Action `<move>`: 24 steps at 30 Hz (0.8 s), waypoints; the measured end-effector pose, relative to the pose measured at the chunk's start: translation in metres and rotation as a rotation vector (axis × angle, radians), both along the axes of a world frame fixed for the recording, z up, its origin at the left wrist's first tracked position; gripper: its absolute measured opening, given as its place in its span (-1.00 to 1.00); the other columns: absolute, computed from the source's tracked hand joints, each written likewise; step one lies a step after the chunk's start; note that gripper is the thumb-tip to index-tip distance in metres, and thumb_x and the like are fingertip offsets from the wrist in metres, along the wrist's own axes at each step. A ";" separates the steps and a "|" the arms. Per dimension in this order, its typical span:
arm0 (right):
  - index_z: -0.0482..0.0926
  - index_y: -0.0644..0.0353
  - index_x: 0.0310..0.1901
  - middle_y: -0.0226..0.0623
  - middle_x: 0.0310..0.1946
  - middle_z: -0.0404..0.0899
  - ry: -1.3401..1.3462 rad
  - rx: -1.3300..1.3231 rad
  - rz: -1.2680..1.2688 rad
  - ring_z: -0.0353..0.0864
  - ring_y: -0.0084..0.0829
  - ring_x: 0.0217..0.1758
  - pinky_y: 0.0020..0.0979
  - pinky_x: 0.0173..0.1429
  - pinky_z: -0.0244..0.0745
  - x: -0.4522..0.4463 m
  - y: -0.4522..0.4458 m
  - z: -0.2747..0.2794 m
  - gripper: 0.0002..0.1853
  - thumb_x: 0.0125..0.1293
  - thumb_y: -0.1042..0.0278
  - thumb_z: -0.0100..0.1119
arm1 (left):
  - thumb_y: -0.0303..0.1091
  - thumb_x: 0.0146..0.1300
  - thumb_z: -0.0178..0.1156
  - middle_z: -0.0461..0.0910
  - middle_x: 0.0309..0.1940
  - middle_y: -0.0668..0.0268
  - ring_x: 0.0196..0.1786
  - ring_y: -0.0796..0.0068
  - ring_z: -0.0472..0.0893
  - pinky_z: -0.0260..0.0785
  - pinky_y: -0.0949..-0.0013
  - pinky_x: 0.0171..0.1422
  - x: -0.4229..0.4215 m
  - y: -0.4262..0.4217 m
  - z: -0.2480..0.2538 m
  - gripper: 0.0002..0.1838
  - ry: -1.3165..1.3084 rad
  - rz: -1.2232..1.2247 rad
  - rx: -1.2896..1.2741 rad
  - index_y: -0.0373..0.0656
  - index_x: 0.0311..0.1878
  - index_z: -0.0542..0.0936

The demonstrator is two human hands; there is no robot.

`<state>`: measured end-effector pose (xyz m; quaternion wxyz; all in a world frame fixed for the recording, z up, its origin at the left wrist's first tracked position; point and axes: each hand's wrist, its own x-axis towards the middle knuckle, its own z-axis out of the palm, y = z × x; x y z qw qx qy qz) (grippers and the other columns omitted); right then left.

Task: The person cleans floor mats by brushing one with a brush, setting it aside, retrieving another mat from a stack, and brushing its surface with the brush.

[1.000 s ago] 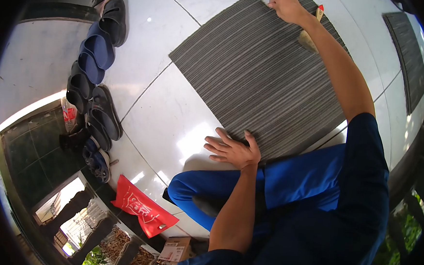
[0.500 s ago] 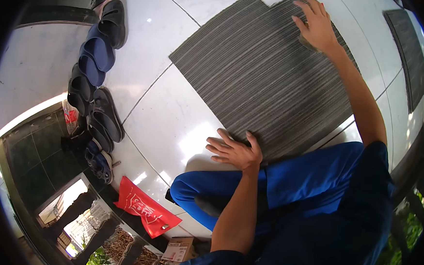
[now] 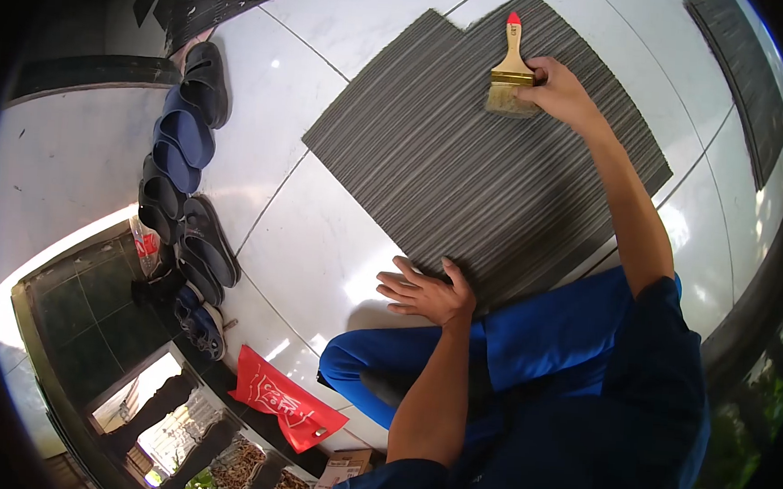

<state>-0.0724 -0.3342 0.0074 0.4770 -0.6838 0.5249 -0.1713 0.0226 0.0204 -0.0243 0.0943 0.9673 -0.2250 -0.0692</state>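
Observation:
A dark grey striped mat (image 3: 469,151) with a notch in its far edge lies on the white tiled floor. Over the far part of the mat, my right hand (image 3: 557,95) grips a flat paintbrush (image 3: 513,55) by the side of its metal band and bristles. The brush's wooden handle has a red tip pointing away from me; its bristles face towards me. My left hand (image 3: 433,294) has its fingers spread at the near left corner of the mat, partly over the tile, holding nothing.
Several dark shoes and sandals (image 3: 183,138) line the left side. A red bag (image 3: 285,399) and a cardboard box (image 3: 345,464) lie near my knee. A dark strip (image 3: 742,82) lies at the right, and a plastic bottle (image 3: 145,246) stands beyond the shoes.
My right hand has come left and nearer, and the brush, mostly hidden under it before, now shows fully with its handle pointing away. My left hand stays at the mat's corner.

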 end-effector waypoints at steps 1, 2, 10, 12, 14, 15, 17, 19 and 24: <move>0.49 0.42 0.17 -0.17 -0.17 0.61 0.000 0.132 0.158 0.59 -0.38 -0.09 -0.33 0.01 0.53 0.008 -0.002 0.011 -0.44 0.16 0.32 0.33 | 0.29 0.36 -0.09 -0.34 0.54 -0.27 0.57 -0.35 -0.39 -0.47 -0.48 0.48 0.000 0.001 0.000 -0.05 0.001 0.000 0.001 -0.15 0.56 -0.14; 0.50 0.42 0.14 -0.16 -0.21 0.62 0.036 0.142 0.216 0.60 -0.39 -0.15 -0.36 -0.07 0.54 0.018 0.002 0.013 -0.47 0.16 0.33 0.32 | 0.30 0.36 -0.09 -0.35 0.54 -0.26 0.57 -0.34 -0.39 -0.47 -0.48 0.48 0.000 0.001 0.000 -0.05 0.004 -0.002 0.002 -0.15 0.56 -0.14; 0.49 0.42 -0.12 -0.09 -0.34 0.65 0.077 0.318 0.636 0.62 -0.33 -0.56 -0.40 -0.54 0.47 0.068 0.039 0.069 -0.67 0.18 0.36 0.24 | 0.35 0.34 -0.12 -0.36 0.54 -0.25 0.57 -0.34 -0.39 -0.47 -0.49 0.47 0.000 0.002 0.000 -0.03 0.017 0.006 0.014 -0.12 0.57 -0.16; 0.49 0.41 -0.06 -0.06 -0.33 0.64 0.106 0.147 0.694 0.67 -0.21 -0.40 -0.26 -0.31 0.58 0.065 0.040 0.066 -0.68 0.22 0.38 0.19 | 0.35 0.34 -0.13 -0.36 0.54 -0.25 0.57 -0.34 -0.39 -0.47 -0.50 0.47 0.001 0.001 0.000 -0.03 0.024 0.003 0.007 -0.12 0.57 -0.16; 0.49 0.40 -0.03 -0.05 -0.30 0.65 0.107 -0.167 0.784 0.69 -0.16 -0.30 -0.22 -0.17 0.60 0.056 0.031 0.037 -0.67 0.21 0.40 0.19 | 0.35 0.34 -0.13 -0.36 0.54 -0.25 0.57 -0.34 -0.39 -0.47 -0.50 0.46 0.001 0.001 0.002 -0.02 0.027 -0.001 -0.003 -0.12 0.57 -0.17; 0.51 0.35 -0.01 -0.05 -0.23 0.64 0.116 -0.058 0.716 0.67 -0.12 -0.17 -0.19 -0.01 0.57 0.050 0.021 0.034 -0.64 0.18 0.39 0.23 | 0.36 0.34 -0.13 -0.36 0.54 -0.24 0.57 -0.34 -0.39 -0.47 -0.50 0.46 0.001 0.001 0.002 -0.02 0.028 0.003 0.007 -0.12 0.57 -0.17; 0.52 0.31 -0.02 -0.08 -0.31 0.63 -0.067 -0.504 0.552 0.65 -0.16 -0.26 -0.24 -0.09 0.57 0.027 -0.014 0.013 -0.63 0.25 0.23 0.29 | 0.36 0.34 -0.13 -0.36 0.54 -0.24 0.57 -0.34 -0.39 -0.46 -0.50 0.46 0.002 0.001 0.000 -0.02 0.026 0.006 0.023 -0.12 0.57 -0.17; 0.56 0.32 -0.11 -0.09 -0.45 0.62 0.146 -0.494 0.251 0.67 -0.17 -0.34 -0.22 -0.16 0.57 0.003 -0.072 0.025 -0.60 0.30 0.08 0.26 | 0.37 0.34 -0.13 -0.36 0.54 -0.23 0.57 -0.33 -0.38 -0.46 -0.50 0.46 0.002 0.000 0.001 -0.02 0.030 0.007 0.018 -0.12 0.56 -0.15; 0.58 0.40 -0.15 -0.06 -0.45 0.69 0.384 -0.768 0.093 0.75 -0.28 -0.37 -0.26 -0.32 0.61 -0.031 -0.131 0.005 -0.72 0.36 0.27 0.19 | 0.40 0.34 -0.16 -0.35 0.55 -0.23 0.58 -0.32 -0.37 -0.45 -0.48 0.47 0.002 -0.002 0.001 -0.03 0.022 0.020 -0.007 -0.11 0.57 -0.12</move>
